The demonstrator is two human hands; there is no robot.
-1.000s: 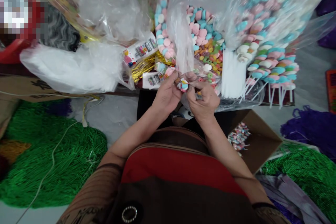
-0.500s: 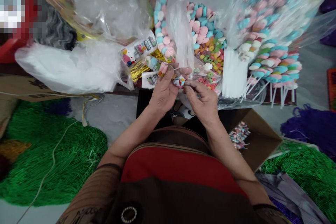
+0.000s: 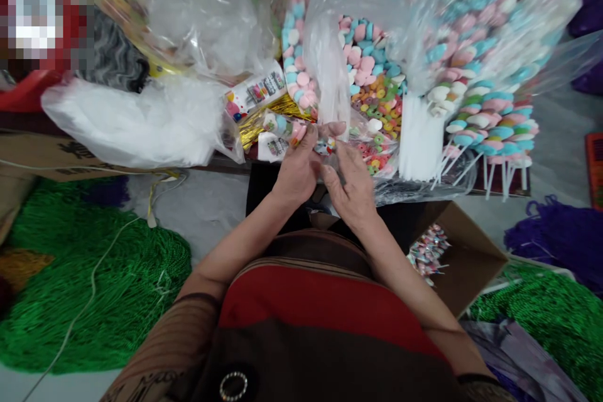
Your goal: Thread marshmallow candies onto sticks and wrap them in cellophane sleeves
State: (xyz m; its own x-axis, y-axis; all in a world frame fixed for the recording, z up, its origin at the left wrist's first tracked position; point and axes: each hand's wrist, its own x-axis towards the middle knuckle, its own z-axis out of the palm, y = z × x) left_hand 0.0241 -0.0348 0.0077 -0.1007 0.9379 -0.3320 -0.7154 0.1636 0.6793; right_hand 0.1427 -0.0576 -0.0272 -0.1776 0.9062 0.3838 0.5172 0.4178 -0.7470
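My left hand (image 3: 299,166) is closed around a candy skewer (image 3: 284,127) in a clear printed wrapper. Pink, blue and white pieces stick out past the thumb on its left side, and the wrapper's printed end shows on the right. My right hand (image 3: 352,185) is against that end, its thumb and fingers stretched and apart. Just behind the hands lie gold twist ties (image 3: 254,129), printed wrappers (image 3: 259,89) and a small white printed piece (image 3: 272,147).
Open bags of marshmallow candy (image 3: 362,53) and ring gummies (image 3: 379,103) line the table. White sticks (image 3: 420,138) and candy skewers (image 3: 494,116) stand right. A cardboard box (image 3: 471,257) with wrapped candies sits below right. Green cord (image 3: 94,276) covers the floor left.
My right hand has moved left and slightly down, and its pinched fingers have spread. The left hand keeps hold of the candy skewer. The view has shifted slightly.
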